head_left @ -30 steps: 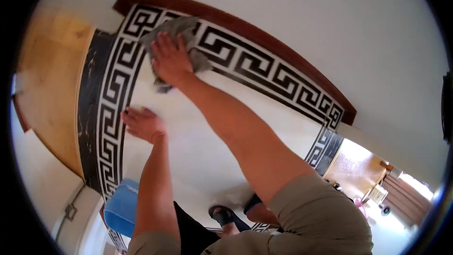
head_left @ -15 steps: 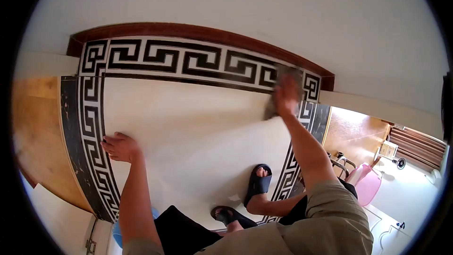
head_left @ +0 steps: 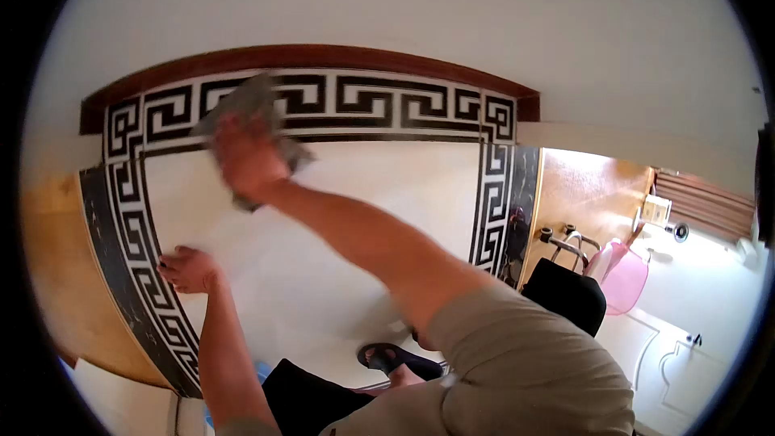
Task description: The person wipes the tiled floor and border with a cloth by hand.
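Note:
A grey cloth lies against the tiled floor, across the black-and-white key-pattern border near the far wall. My right hand presses on it from above, arm stretched across to the left; motion blurs hand and cloth, and the palm side is hidden. Lower left, my left hand rests on the floor beside the left border strip. Its fingers are stretched out, with nothing held.
A dark red skirting board runs along the wall beyond the border. Below me is a foot in a black sandal. To the right stand metal-tube legs and a pink plastic item. A white panelled door is at lower right.
My right hand has swept the grey cloth from the right end of the border to its left part. My left hand stays on the floor while the view has shifted slightly.

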Demonstrator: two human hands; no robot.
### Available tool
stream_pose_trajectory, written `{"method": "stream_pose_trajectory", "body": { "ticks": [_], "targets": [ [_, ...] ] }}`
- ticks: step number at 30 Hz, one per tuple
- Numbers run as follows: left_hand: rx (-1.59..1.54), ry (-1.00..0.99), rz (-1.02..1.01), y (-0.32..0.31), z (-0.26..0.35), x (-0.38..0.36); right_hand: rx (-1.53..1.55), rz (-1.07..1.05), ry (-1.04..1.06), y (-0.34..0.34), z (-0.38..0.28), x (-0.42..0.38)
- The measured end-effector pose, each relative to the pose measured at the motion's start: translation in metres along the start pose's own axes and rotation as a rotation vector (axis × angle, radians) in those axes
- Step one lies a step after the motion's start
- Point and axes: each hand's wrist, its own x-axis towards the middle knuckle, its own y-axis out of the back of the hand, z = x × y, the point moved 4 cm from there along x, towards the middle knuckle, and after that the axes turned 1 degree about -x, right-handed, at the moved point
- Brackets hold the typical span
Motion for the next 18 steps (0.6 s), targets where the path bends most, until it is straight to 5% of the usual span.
{"method": "stream_pose_trajectory", "body": {
  "ticks": [1,2,5,9,10,14,18],
  "targets": [
    [0.026,0.002,0.018,-0.007,-0.001,0.004,0.076,0.02,0.226,0.01,-0.017,-0.012],
    [0.005,-0.007,0.02,-0.007,-0.004,0.005,0.246,0.275,0.249,-0.004,-0.019,-0.02],
    [-0.004,0.02,-0.062,-0.017,-0.008,0.011,0.319,0.256,0.268,-0.003,0.027,-0.049],
    [-0.05,0.034,-0.011,-0.009,-0.004,0.011,0.139,0.286,-0.051,0.03,0.18,-0.121],
    [-0.388,0.1,-0.005,-0.028,-0.01,0.011,0.052,0.248,-0.095,0.037,0.211,-0.139],
    [-0.09,0.046,-0.017,-0.012,-0.005,0.014,-0.033,0.06,-0.393,0.041,0.336,-0.216],
    [-0.126,0.014,-0.011,-0.021,-0.011,0.019,-0.166,0.284,-0.639,0.038,0.428,-0.278]
  ]
}}
